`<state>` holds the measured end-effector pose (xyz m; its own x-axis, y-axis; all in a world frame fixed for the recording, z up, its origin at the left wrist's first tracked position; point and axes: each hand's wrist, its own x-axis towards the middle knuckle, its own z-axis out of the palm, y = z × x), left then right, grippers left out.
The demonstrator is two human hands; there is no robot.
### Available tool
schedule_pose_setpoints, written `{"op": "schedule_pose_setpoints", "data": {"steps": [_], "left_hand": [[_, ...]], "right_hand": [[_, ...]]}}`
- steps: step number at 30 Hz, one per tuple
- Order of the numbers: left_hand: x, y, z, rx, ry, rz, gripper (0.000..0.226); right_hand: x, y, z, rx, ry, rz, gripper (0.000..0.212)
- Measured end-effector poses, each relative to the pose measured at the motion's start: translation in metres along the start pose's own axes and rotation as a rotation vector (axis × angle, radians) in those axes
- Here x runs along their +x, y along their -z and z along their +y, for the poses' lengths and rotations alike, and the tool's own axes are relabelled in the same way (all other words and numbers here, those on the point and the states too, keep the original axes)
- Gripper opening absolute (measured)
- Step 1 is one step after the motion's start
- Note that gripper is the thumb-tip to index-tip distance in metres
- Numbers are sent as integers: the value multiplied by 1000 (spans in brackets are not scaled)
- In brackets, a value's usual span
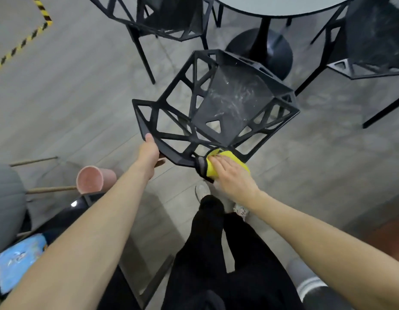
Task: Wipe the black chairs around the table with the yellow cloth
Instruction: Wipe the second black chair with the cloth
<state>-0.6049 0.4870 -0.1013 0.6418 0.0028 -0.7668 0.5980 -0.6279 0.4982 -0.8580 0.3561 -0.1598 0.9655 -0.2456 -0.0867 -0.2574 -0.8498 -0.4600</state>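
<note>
A black chair point(225, 101) with an open triangular frame stands in front of me, its seat streaked with pale smears. My left hand point(149, 151) grips the top edge of its backrest at the left, thumb on top. My right hand point(232, 173) lies on the yellow cloth point(225, 162), fingers fairly straight, pressing it against the backrest's lower right corner. The hand covers most of the cloth. Two more black chairs stand around the table, one at the upper left point(162, 16) and one at the upper right point(370, 43).
The round grey table point(272, 5) on a black pedestal base point(261, 50) stands behind the chair. A pink cup point(93, 180) lies on its side at the left near wooden poles. Yellow-black floor tape point(24, 41) marks the upper left. My legs are below.
</note>
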Motion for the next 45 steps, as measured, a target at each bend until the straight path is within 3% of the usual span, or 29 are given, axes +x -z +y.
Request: {"op": "schedule_pose_setpoints", "data": {"steps": [5, 8, 11, 14, 16, 18, 20, 22, 24, 26, 28, 30, 33, 35, 37, 39, 41, 43, 45], "left_hand": [[10, 4, -1, -5, -1, 20, 59], [13, 1, -5, -34, -29, 46, 59], [21, -1, -11, -76, -48, 78, 75], [12, -9, -14, -120, -96, 149, 81], [-4, -16, -15, -165, -98, 152, 83], [-18, -24, -15, -264, -61, 163, 95], [-19, -36, -19, -379, -78, 179, 92], [0, -51, -33, -498, -90, 247, 113], [32, -61, -54, -541, -91, 347, 130], [23, -62, -47, -531, -75, 427, 120], [8, -63, -38, -468, -83, 510, 102], [-5, -63, -31, -441, -105, 532, 104], [-19, -65, -28, -437, -104, 568, 99], [-50, -70, -1, -387, -82, 573, 80], [-57, -72, 7, -408, -79, 626, 62], [-55, -70, 4, -414, -87, 664, 67], [-47, -67, -4, -416, -69, 717, 80], [-41, -67, -11, -391, -61, 721, 64], [-48, -68, -1, -395, -38, 695, 64]], "right_hand": [[55, 16, -79, 31, 23, 56, 55], [34, 15, -56, 45, 55, 13, 67], [-2, 25, 3, 130, 62, -109, 72], [-32, 54, 57, 164, -122, -295, 66], [-42, 72, 82, 159, -330, -376, 38], [-39, 88, 90, 177, -544, -358, 16], [-17, 96, 82, 232, -663, -210, 15], [26, 93, 57, 318, -611, -105, 32], [75, 87, 16, 462, -420, -95, 44], [101, 76, -20, 530, -161, -238, 56], [90, 61, -20, 542, -25, -394, 71], [63, 53, 30, 490, -63, -502, 71], [49, 71, 103, 294, -251, -701, 49], [69, 72, 100, 342, -343, -635, 51], [93, 66, 53, 595, -251, -489, 46], [97, 61, 10, 730, -1, -522, 56], [82, 55, 23, 666, 150, -622, 73], [69, 51, 79, 509, 123, -691, 78], [68, 55, 127, 350, 38, -743, 76]]}}
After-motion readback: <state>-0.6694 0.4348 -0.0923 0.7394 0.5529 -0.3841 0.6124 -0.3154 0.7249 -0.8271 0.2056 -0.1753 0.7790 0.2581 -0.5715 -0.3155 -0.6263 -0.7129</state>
